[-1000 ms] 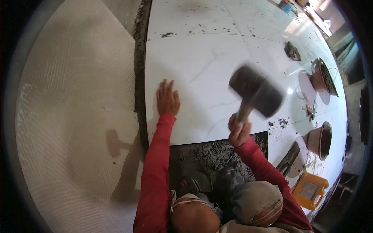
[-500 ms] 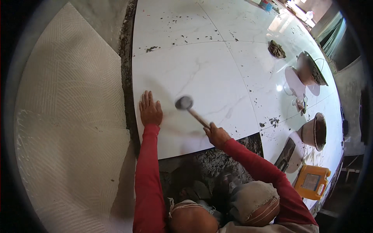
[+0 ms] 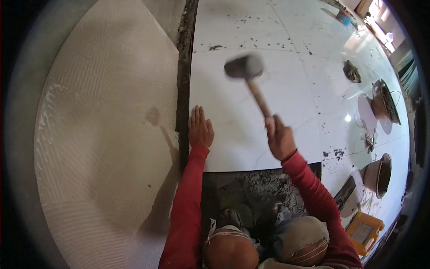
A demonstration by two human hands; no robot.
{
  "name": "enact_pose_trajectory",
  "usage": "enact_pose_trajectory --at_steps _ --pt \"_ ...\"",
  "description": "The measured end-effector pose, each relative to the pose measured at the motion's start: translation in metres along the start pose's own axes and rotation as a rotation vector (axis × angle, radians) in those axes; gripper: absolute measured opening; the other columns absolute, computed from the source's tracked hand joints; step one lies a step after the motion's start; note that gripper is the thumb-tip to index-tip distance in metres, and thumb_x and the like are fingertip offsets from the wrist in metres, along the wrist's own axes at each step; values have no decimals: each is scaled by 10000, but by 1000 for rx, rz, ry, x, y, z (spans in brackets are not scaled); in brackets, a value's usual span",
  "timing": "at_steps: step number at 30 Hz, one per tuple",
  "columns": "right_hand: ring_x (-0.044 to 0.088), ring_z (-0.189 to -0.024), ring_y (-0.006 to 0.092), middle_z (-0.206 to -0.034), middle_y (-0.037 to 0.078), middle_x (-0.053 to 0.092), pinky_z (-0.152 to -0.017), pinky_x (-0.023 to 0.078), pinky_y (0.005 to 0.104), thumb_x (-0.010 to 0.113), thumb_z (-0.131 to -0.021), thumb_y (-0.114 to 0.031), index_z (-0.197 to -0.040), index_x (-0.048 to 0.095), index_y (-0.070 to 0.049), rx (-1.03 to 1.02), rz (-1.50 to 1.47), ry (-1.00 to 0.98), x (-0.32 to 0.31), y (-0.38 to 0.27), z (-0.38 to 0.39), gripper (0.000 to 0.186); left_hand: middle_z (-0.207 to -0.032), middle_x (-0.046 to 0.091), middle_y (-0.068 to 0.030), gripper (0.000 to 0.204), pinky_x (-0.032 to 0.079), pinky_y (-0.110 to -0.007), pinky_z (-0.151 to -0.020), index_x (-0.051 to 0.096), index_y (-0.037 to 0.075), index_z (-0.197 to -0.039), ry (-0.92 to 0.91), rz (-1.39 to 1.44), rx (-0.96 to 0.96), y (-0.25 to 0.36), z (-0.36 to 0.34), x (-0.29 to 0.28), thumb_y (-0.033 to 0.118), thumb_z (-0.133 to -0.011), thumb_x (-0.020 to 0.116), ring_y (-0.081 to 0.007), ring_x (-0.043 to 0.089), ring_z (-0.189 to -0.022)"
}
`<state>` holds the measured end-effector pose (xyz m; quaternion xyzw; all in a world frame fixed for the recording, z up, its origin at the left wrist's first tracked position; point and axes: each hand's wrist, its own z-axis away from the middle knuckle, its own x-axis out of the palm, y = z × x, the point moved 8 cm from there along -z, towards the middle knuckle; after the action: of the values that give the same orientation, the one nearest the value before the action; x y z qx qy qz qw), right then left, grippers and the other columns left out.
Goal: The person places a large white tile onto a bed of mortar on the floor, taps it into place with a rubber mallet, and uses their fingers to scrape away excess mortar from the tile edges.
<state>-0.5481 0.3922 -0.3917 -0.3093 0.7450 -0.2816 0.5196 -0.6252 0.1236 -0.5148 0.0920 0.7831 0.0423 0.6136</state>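
My left hand [image 3: 201, 129] lies flat with its fingers stretched out on a large white marble-patterned floor tile [image 3: 251, 139], close to its left edge. In my right hand [image 3: 281, 138] is the wooden handle of a rubber mallet [image 3: 245, 66]. The mallet's dark head, with a paler grey face, is raised above the tile and blurred by motion. Dark rough mortar [image 3: 260, 186] shows below the near edge of the tile, in front of my knees.
A wall [image 3: 107, 116] with combed adhesive rises on the left. On the tiled floor to the right are a crumpled cloth [image 3: 352, 71], a tilted bucket [image 3: 384, 103], another bucket [image 3: 377, 175], a dark flat tool [image 3: 345, 193] and a yellow jerrycan [image 3: 365, 233]. Mortar crumbs dot the tiles.
The mallet has swung up off the tile, its head now higher and larger in view. My left hand stays flat on the tile. The whole view has shifted to the left.
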Motion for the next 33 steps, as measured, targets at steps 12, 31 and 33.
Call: enact_pose_trajectory --at_steps 12,31,33 --pt "543 -469 406 -545 211 515 -424 397 463 519 -972 -260 -975 468 -7 -36 -120 -25 28 -2 -17 258 -1561 236 -141 572 169 -417 -1185 245 12 -1489 -8 15 16 -1 11 0 270 -990 358 -266 195 -1455" --pt "598 -612 474 -658 250 598 -507 391 560 444 -1009 -284 -986 463 10 66 383 -485 82 21 -33 296 -1558 239 -138 579 206 -423 -1173 254 15 -1484 25 4 -10 -1 11 -5 258 -978 397 -259 236 -1440" --pt "579 -602 478 -629 257 570 -496 390 545 467 -1004 -319 -933 477 2 -115 118 -103 55 0 -48 328 -1561 235 -135 582 204 -420 -1173 249 15 -1486 1 -25 -28 -1 8 -3 264 -979 392 -258 235 -1440"
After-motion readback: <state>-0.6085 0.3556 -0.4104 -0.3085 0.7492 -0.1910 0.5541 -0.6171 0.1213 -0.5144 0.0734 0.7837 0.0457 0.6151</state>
